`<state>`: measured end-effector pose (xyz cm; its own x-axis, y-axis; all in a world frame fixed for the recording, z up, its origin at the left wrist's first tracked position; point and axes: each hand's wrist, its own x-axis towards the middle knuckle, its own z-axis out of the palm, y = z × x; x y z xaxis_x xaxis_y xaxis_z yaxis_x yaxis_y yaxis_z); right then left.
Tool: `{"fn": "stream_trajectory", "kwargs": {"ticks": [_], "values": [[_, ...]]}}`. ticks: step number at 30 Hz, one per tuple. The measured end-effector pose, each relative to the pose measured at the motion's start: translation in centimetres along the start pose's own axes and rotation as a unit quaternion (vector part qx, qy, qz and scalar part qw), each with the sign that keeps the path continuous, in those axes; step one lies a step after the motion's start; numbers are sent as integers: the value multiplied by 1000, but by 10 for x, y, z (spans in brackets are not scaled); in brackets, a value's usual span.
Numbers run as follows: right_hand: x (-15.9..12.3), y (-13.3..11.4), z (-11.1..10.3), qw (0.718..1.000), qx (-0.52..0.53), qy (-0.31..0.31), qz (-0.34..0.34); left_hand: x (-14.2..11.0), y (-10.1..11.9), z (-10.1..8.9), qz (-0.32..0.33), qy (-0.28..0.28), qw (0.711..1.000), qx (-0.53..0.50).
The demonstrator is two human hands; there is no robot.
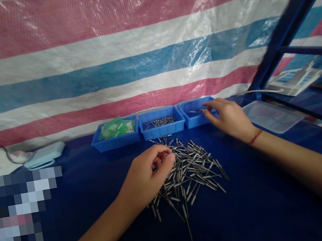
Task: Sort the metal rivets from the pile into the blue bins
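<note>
A loose pile of silver blind rivets [193,168] lies on the dark blue table. Over its left side is my left hand [147,174], thumb and fingers curled together; whatever they pinch is hidden or too small to make out. My right hand [228,119] reaches over the front right corner of the right blue bin [193,121]. A thin rivet [195,111] shows at its thumb and fingertips, inside the bin's outline. The middle blue bin [164,130] holds many rivets. Green plastic packets [115,128] fill the left blue bin [116,141].
A clear plastic lid [274,116] lies right of my right hand, near a blue metal frame [286,21]. At the left sit a light blue folded item [45,154] and a dark cable. A striped tarp [128,72] hangs behind the bins.
</note>
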<state>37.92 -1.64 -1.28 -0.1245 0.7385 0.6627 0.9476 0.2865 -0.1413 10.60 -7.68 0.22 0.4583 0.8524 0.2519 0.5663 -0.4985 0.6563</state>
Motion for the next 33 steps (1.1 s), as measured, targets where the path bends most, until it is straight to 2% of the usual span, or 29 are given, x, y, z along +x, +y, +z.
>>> {"fn": "stream_trajectory", "kwargs": {"ticks": [4,7,10,15,20,25,28,30,33], "values": [[-2,7,4,1000,-9,-3,0,7,-19,-5,8,-32,996,83],[-6,-6,-2,1000,20,-6,-10,12,-39,-12,26,-65,983,169],[-11,-22,-9,998,48,-28,-27,16,-55,-18,48,-84,975,199],[-17,-40,-14,992,81,-73,-70,17,-57,-27,91,-142,970,175],[-20,-48,-18,987,97,-87,-97,18,-54,-38,69,-199,962,175],[-23,-52,-17,983,97,-110,-111,18,-57,-36,78,-192,958,197],[-26,-57,-17,978,108,-123,-125,16,-54,-30,82,-160,961,212],[-28,-63,-19,974,138,-128,-125,15,-46,-25,62,-125,973,185],[-33,-79,-24,958,232,-147,-88,12,-30,-18,18,-79,994,76]]}}
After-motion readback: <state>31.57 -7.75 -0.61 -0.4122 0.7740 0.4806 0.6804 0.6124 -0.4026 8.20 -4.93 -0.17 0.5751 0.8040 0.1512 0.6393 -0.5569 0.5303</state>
